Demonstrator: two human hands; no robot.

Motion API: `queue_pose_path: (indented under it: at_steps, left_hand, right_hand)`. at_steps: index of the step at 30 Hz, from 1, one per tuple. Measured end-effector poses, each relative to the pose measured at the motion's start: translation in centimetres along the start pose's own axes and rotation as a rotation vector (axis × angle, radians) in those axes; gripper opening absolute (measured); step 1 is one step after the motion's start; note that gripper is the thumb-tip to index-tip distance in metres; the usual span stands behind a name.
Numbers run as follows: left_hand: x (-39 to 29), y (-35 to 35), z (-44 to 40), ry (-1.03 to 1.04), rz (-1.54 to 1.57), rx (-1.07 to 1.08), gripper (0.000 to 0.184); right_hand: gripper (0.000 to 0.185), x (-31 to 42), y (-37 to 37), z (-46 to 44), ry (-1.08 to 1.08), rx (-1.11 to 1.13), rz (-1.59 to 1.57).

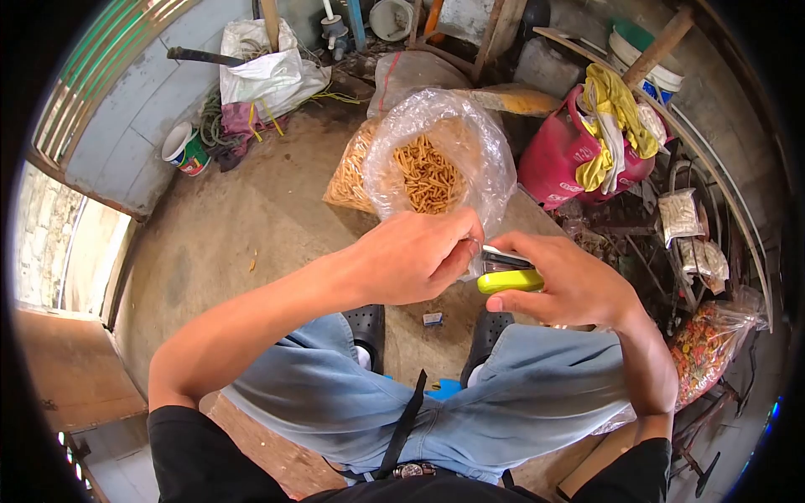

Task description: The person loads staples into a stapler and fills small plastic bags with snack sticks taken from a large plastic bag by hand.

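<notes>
My right hand (579,281) is closed around a yellow-green stapler (510,280), its thumb along the near side. The stapler's white and dark upper part looks parted from the lime body. Against the stapler's left end is my left hand (423,256), closed with thumb and forefinger pinched together; what they hold is too small to make out. Just beyond both hands stands a large clear plastic bag (489,168) with its mouth wide open. Brown stick-shaped snacks (428,173) fill it. A small blue and white box (433,319) lies on the floor between the feet.
Behind the open bag lies a pale sack (411,77). A pink barrel (549,159) draped with yellow cloths (620,101) stands to the right. On the far right is a bag of colourful snacks (711,344). A white sack (264,71) and a small bucket (185,149) stand back left.
</notes>
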State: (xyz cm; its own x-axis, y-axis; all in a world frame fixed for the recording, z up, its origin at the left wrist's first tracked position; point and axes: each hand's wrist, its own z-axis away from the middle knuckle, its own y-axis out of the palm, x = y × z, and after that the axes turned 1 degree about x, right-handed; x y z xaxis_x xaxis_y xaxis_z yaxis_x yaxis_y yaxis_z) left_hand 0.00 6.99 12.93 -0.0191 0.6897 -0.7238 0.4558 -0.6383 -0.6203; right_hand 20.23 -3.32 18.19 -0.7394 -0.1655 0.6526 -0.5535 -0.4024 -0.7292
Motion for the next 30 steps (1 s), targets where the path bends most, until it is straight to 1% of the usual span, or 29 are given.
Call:
queue_pose_path:
  at_steps: [3,7,14,17,19,23,25,28,30]
  left_hand:
    - [-0.3,-0.1,0.0,-0.026,-0.009,0.033,0.011]
    - [-0.5,0.1,0.1,0.007,-0.003,0.039,0.014]
    - [-0.2,0.4,0.4,0.029,-0.007,0.034,0.016]
    - [-0.2,0.2,0.4,0.031,-0.025,0.05,0.017]
    - [-0.3,0.1,0.3,0.013,-0.031,0.06,0.019]
    - [-0.1,0.3,0.4,-0.01,-0.024,0.076,0.023]
    - [-0.4,0.1,0.3,-0.016,-0.02,0.086,0.024]
    - [-0.3,0.2,0.3,-0.023,-0.012,0.101,0.026]
    - [-0.3,0.3,0.3,-0.023,-0.007,0.106,0.026]
  right_hand:
    - [0.062,-0.2,0.0,0.2,0.018,0.021,0.016]
    - [0.066,-0.2,0.4,0.4,0.049,0.029,0.027]
    - [0.064,0.1,0.3,0.0,0.064,0.039,0.078]
    - [0.062,0.3,0.2,-0.3,0.053,0.023,0.044]
    - [0.061,1.2,-0.4,-0.6,0.176,0.1,-0.013]
    - [0.061,1.2,-0.5,-0.8,0.134,0.086,-0.011]
    - [0.061,0.7,-0.4,-0.7,0.061,0.066,-0.002]
    - [0.061,1.1,-0.5,-0.8,0.095,0.088,0.023]
    - [0.062,0.6,-0.1,-0.8,0.066,0.07,0.03]
